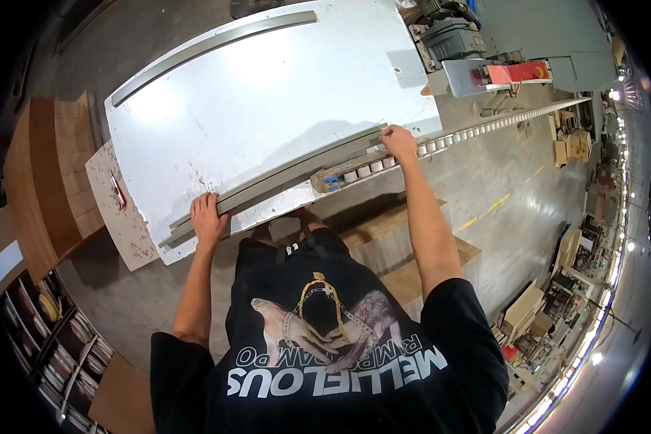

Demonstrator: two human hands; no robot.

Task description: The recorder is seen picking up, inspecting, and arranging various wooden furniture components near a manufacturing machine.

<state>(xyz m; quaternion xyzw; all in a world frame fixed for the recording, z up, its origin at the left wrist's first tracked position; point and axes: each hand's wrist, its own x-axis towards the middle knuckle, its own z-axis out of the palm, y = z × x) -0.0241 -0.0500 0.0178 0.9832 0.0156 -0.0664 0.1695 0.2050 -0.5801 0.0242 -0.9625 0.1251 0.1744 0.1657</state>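
**White surface, long strips steadied at both ends**

Workshop floor shows all around the white surface [282,90], which gives the long grey-brown strips [300,170] a flat bed. They lie together along its near edge, within easy reach of the body, I judge. Watching remotely, I see the left hand [207,218] palm-down near their left end, fingers draped over and thumb toward the near side; I can't tell whether it grips or only presses. The right hand [398,142] is curled closed, apparently pinching the other end. That wide spacing probably keeps such long pieces from swivelling. A lone strip [210,49] lies along the far edge, perhaps parked clear. The roller rail [376,167] meets the near side, likely to carry long stock. Off left, a red-handled tool [118,194] rests on a speckled board [130,231].
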